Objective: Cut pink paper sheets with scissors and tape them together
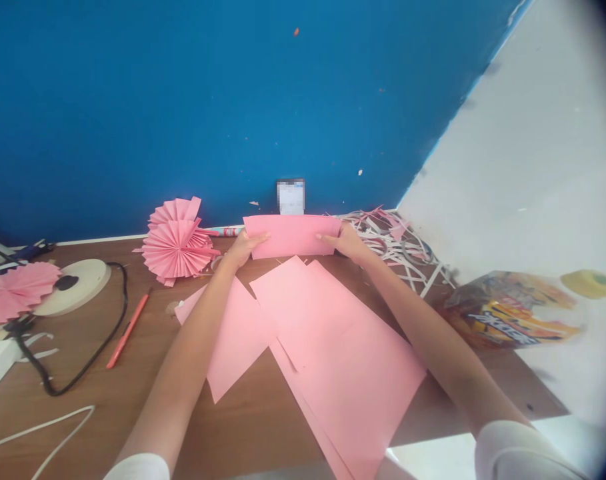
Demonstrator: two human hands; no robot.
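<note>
A sheet of pink paper is held up between my two hands near the back of the table. My left hand grips its left edge, thumb on the near face. At the right edge my right hand pinches it the same way; the fingers behind the sheet are hidden. Below it, large pink sheets overlap one another on the table, and another pink sheet lies partly under my left forearm.
Pleated pink paper rosettes stand at the back left. A red pen-like tool, black cable and white tape roll lie left. Paper strips pile up at back right, near a snack bag. A phone leans on the blue wall.
</note>
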